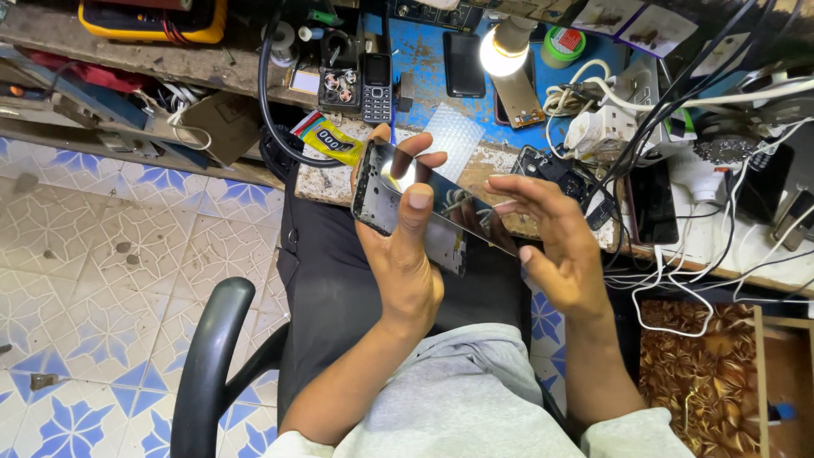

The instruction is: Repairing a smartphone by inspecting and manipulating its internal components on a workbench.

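left hand [405,254] gripped smartphone [424,208], screen intact | right hand [555,242] spread, fingertips touching phone's right edge | opened phone [560,174] lay beyond on worktop [496,157]

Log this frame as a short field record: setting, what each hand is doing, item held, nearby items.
setting: cluttered repair bench, person seated on a chair over tiled floor
left hand: grips a smartphone, thumb on its glossy face
right hand: open, fingertips at the phone's right end
lighting: lit bulb
nearby: keypad phone, white cables, yellow meter
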